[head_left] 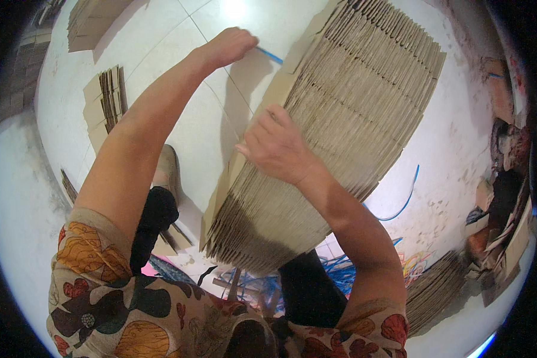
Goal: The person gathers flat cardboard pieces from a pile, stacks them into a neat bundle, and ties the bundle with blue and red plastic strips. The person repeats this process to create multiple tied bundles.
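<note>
A long stack of folded brown cardboard sheets [364, 101] stands on edge across the floor, slanting from lower left to upper right. Beyond its left side, my left hand [235, 46] is closed on a blue plastic strap [271, 55], which runs tight toward the stack's left edge. Over that same edge is my right hand [274, 143], its fingers curled in; what they hold, if anything, is hidden. On the stack's right side a loop of blue strap [413, 191] sticks out and curves over the floor. Whether the two strap parts join cannot be seen.
Loose blue straps [334, 277] lie tangled near my legs. A smaller cardboard bundle [438, 292] rests at the lower right, with scraps [507, 209] along the right wall. Further cardboard pieces [106, 98] lie on the left, close to my shoe [168, 167].
</note>
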The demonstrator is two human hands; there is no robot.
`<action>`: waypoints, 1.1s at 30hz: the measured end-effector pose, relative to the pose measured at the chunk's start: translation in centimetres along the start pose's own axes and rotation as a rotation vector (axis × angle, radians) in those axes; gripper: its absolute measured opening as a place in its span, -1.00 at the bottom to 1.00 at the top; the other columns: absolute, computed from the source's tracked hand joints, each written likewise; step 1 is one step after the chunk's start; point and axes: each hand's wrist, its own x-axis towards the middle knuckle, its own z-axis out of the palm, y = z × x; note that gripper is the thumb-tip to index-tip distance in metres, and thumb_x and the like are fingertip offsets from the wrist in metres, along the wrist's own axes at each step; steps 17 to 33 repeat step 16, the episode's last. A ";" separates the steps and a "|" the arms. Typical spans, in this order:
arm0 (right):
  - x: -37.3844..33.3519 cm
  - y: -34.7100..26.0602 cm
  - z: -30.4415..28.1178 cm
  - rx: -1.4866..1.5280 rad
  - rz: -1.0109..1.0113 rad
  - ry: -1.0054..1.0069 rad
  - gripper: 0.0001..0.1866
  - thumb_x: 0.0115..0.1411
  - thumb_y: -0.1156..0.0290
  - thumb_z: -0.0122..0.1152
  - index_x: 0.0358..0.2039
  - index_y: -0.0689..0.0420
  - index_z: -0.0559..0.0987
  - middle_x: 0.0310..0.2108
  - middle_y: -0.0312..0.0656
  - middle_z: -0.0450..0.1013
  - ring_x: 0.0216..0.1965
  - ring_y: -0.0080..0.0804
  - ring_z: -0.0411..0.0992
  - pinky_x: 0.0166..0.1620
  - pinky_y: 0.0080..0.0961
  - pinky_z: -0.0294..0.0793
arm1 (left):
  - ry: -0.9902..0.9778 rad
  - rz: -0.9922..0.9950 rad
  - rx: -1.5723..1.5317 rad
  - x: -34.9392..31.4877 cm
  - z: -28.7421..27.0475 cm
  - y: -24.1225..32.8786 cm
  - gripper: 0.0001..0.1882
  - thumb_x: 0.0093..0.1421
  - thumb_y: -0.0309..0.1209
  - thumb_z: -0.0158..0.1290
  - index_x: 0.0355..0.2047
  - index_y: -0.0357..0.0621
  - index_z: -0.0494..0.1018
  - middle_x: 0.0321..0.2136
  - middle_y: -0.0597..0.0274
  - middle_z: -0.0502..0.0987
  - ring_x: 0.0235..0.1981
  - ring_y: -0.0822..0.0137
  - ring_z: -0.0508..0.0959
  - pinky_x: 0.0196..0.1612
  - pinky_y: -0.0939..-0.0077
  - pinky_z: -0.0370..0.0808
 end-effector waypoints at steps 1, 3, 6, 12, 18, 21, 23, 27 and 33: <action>0.1 0.2 -0.2 -0.017 -0.005 -0.005 -0.69 0.05 0.18 0.13 -0.63 0.16 0.51 -0.62 -0.20 0.38 -0.33 -0.25 0.32 -0.01 -0.26 0.20 | 0.023 -0.045 -0.009 -1.0 0.2 -0.6 -0.82 -0.02 -0.65 -0.04 -0.36 -0.25 0.44 -0.42 0.00 0.52 -0.30 0.01 0.52 -0.23 0.18 0.44; 0.1 0.0 -0.2 -0.034 -0.010 -0.025 -0.69 0.05 0.18 0.13 -0.62 0.17 0.51 -0.62 -0.19 0.38 -0.32 -0.24 0.32 -0.01 -0.26 0.20 | 0.054 -0.173 0.027 -3.7 1.2 -2.6 -0.82 -0.02 -0.65 -0.05 -0.38 -0.24 0.45 -0.41 -0.02 0.52 -0.27 0.00 0.51 -0.19 0.19 0.43; 0.6 -0.3 -0.2 -0.047 -0.008 -0.011 -0.70 0.05 0.18 0.13 -0.61 0.17 0.51 -0.63 -0.19 0.37 -0.33 -0.22 0.33 -0.01 -0.27 0.21 | 0.046 -0.339 0.141 -6.1 1.1 -5.8 -0.80 -0.02 -0.65 -0.06 -0.36 -0.24 0.47 -0.39 -0.03 0.51 -0.25 0.01 0.50 -0.16 0.21 0.43; 1.0 -0.2 -0.4 0.001 0.000 0.024 -0.68 0.04 0.17 0.13 -0.65 0.15 0.49 -0.63 -0.22 0.36 -0.35 -0.31 0.32 -0.06 -0.31 0.22 | 0.079 -0.467 -0.187 -7.1 -1.9 -10.9 -0.86 0.04 -0.55 -0.02 -0.38 -0.25 0.51 -0.53 0.09 0.49 -0.42 0.21 0.53 -0.34 0.25 0.49; 1.0 0.0 -0.2 0.125 0.050 -0.110 -0.70 0.03 0.15 0.18 -0.62 0.10 0.43 -0.57 -0.21 0.32 -0.33 -0.33 0.28 0.05 -0.34 0.17 | -0.040 -0.456 -0.946 -5.6 -9.7 -7.2 -0.88 0.04 -0.39 0.09 -0.43 -0.16 0.54 -0.62 0.22 0.43 -0.52 0.42 0.49 -0.52 0.36 0.51; 1.0 0.0 -0.2 0.125 0.050 -0.110 -0.70 0.03 0.15 0.18 -0.62 0.10 0.43 -0.57 -0.21 0.32 -0.33 -0.33 0.28 0.05 -0.34 0.17 | -0.040 -0.456 -0.946 -5.6 -9.7 -7.2 -0.88 0.04 -0.39 0.09 -0.43 -0.16 0.54 -0.62 0.22 0.43 -0.52 0.42 0.49 -0.52 0.36 0.51; 1.0 0.0 -0.2 0.125 0.050 -0.110 -0.70 0.03 0.15 0.18 -0.62 0.10 0.43 -0.57 -0.21 0.32 -0.33 -0.33 0.28 0.05 -0.34 0.17 | -0.040 -0.456 -0.946 -5.6 -9.7 -7.2 -0.88 0.04 -0.39 0.09 -0.43 -0.16 0.54 -0.62 0.22 0.43 -0.52 0.42 0.49 -0.52 0.36 0.51; 1.0 0.0 -0.2 0.125 0.050 -0.110 -0.70 0.03 0.15 0.18 -0.62 0.10 0.43 -0.57 -0.21 0.32 -0.33 -0.33 0.28 0.05 -0.34 0.17 | -0.040 -0.456 -0.946 -5.6 -9.7 -7.2 -0.88 0.04 -0.39 0.09 -0.43 -0.16 0.54 -0.62 0.22 0.43 -0.52 0.42 0.49 -0.52 0.36 0.51; 1.0 0.0 -0.2 0.125 0.050 -0.110 -0.70 0.03 0.15 0.18 -0.62 0.10 0.43 -0.57 -0.21 0.32 -0.33 -0.33 0.28 0.05 -0.34 0.17 | -0.040 -0.456 -0.946 -5.6 -9.7 -7.2 -0.88 0.04 -0.39 0.09 -0.43 -0.16 0.54 -0.62 0.22 0.43 -0.52 0.42 0.49 -0.52 0.36 0.51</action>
